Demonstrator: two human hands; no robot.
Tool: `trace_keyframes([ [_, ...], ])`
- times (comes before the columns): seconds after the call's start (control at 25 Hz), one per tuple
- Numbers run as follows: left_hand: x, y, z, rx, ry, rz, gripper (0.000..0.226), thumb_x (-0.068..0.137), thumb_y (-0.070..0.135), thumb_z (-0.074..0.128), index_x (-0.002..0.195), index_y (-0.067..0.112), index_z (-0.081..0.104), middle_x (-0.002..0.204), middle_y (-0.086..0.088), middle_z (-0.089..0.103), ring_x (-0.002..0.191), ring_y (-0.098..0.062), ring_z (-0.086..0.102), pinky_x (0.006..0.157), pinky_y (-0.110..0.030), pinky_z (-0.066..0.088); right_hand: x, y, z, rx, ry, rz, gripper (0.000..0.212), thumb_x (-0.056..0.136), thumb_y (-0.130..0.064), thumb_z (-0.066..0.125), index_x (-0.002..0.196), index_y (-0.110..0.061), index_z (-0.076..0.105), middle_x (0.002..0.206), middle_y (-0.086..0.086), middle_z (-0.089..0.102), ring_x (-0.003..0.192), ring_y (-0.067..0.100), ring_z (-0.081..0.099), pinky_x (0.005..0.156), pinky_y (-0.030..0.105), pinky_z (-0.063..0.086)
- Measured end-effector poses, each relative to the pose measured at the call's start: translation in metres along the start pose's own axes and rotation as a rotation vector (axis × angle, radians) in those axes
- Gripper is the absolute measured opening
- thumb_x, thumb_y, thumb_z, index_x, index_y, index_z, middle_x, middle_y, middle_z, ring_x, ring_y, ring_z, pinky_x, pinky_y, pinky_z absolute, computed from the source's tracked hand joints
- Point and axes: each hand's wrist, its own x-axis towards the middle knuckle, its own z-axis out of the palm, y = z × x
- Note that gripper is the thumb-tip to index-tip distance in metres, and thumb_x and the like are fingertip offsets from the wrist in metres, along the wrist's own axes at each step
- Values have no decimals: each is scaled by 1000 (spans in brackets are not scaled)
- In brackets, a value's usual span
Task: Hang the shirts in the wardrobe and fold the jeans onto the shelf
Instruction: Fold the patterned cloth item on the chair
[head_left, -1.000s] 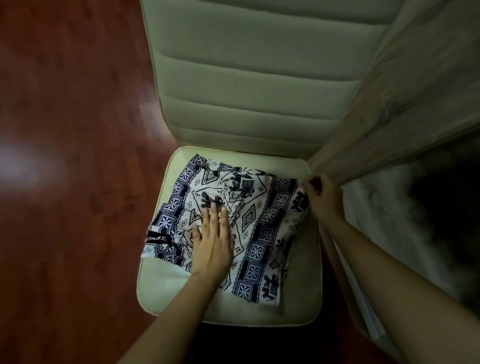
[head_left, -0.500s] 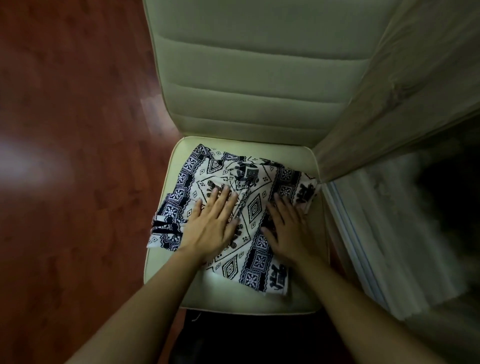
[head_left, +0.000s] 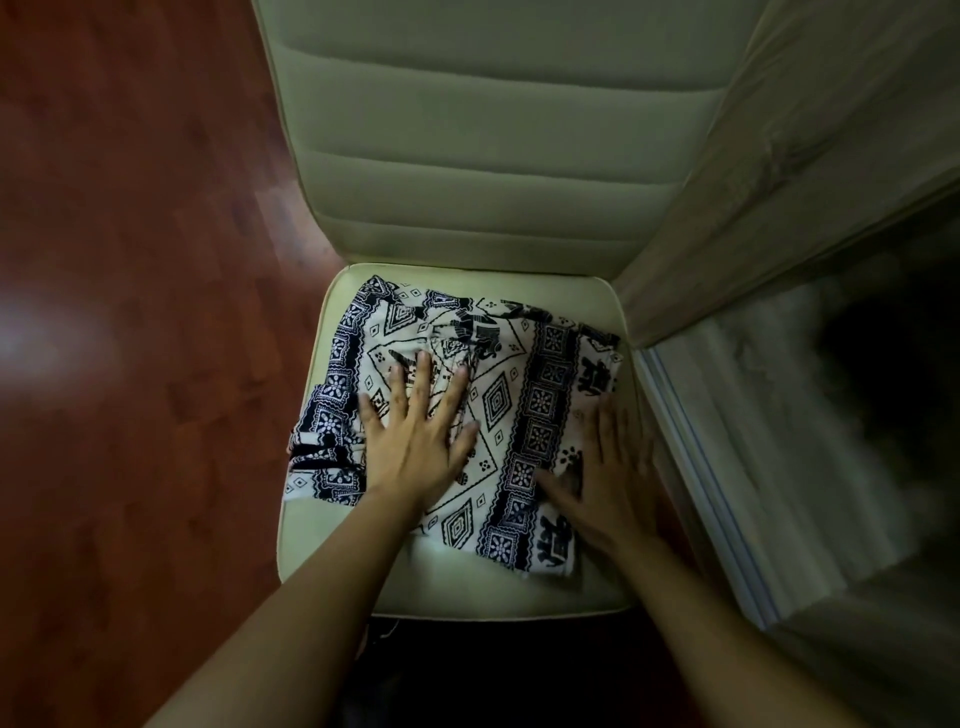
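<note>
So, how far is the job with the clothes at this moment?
Done: the patterned garment lies roughly folded on the chair seat. In hand: the left hand and the right hand press flat on it, fingers straight. Left: it is not yet on any shelf. No hung shirts, hangers or jeans show here, so the rest cannot be judged.

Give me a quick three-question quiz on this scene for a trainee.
1. True or false: the left hand lies flat on the cloth.
2. The cloth lies on: A the floor, B the chair, C a shelf.
3. Fill in: the right hand presses the cloth's ____ side.
Key: 1 true; 2 B; 3 right.
</note>
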Motion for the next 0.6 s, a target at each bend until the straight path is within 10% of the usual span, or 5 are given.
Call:
trace_keyframes([
  [0.12,-6,1,-18,-187,135,51,62,91,59,0,148,35,0,154,3,-20,141,-17,-20,111,-49,-16,0,-29,11,76,94,-120,76,87,-67,1,147,-22,-13,155,1,-19,140,8,-28,108,27,-29],
  [0.28,6,-53,-42,-372,444,-178,49,91,38,45,132,12,47,150,-13,31,141,-31,23,112,-54,19,5,-41,15,-9,-23,-198,66,90,-51,4,143,-21,-18,151,0,-25,138,17,-28,117,38,-14],
  [0.44,28,-91,-41,-372,-26,-431,87,68,69,62,126,8,43,123,-18,54,107,-36,55,93,-49,48,7,-41,14,-47,-98,-186,79,75,-62,-14,141,-20,-25,149,1,-30,136,20,-30,109,37,-19],
  [0.6,33,-76,-43,-355,-18,-438,61,70,45,77,108,4,51,109,-19,61,95,-35,59,84,-43,53,6,-43,6,-61,-148,-151,72,87,-61,1,142,-21,-23,147,-2,-31,139,18,-26,108,37,-17],
])
